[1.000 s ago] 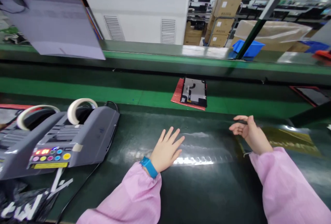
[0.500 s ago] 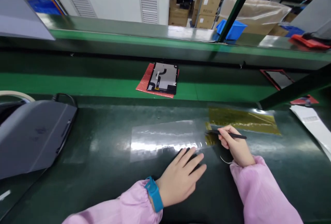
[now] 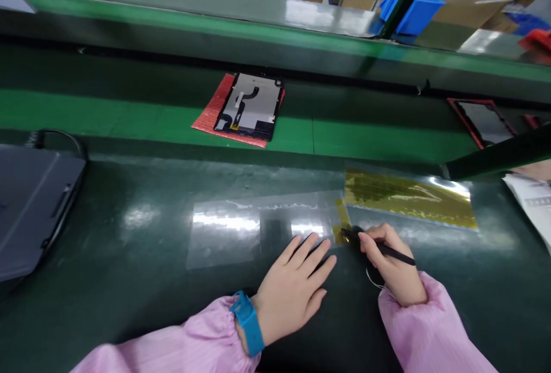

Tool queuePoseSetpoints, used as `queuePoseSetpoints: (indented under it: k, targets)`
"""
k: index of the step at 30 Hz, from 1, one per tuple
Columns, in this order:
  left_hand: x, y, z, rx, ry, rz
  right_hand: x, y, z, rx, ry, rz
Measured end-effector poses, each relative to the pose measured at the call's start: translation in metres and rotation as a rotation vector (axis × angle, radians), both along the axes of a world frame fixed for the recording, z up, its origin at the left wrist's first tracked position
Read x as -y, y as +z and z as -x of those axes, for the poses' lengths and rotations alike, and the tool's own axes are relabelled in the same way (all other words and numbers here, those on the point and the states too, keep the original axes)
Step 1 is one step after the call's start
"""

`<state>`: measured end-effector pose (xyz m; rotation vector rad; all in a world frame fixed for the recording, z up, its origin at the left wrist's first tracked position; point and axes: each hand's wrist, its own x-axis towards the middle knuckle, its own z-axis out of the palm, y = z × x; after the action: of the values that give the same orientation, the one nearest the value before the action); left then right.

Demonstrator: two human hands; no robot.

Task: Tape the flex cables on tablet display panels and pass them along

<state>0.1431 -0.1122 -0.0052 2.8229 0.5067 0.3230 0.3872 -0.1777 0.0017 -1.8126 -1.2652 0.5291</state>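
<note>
My left hand (image 3: 293, 287) lies flat with its fingers stretched out, the fingertips on the lower edge of a clear plastic sheet (image 3: 224, 244). Black tweezers (image 3: 394, 253) are pinched in my right hand (image 3: 390, 264). Their tips touch a small piece of amber tape (image 3: 340, 234) at the right end of the clear sheet; more amber tape runs up from there. Just behind my right hand is a larger sheet of amber tape (image 3: 408, 195) on a clear backing. A blue wrist strap (image 3: 248, 322) circles my left wrist.
On the green ledge (image 3: 155, 115) at the back, a display panel (image 3: 253, 106) rests on a red bubble bag (image 3: 210, 110). A second panel (image 3: 484, 123) is farther right. A grey device (image 3: 38, 201) stands at the left, a slanting green post (image 3: 503, 149) and white papers (image 3: 531, 201) at the right.
The camera view has tilted down and shifted. My right hand with the tweezers is now lower on the amber tape, at its bottom end. My left hand stays flat by the clear sheet.
</note>
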Motion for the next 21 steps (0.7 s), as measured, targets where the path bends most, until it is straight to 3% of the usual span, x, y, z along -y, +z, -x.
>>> queuePoseSetpoints:
  k: [8,21]
  targets:
    - [0.0018,0.0031,-0.0009,-0.019,0.008,0.019,0.0018,0.0037,-0.0042,-0.158,0.071,0.062]
    - [0.0024,0.0020,-0.0006,-0.015,0.005,0.019,-0.0017,0.0025,0.0017,-0.273,-0.065,0.078]
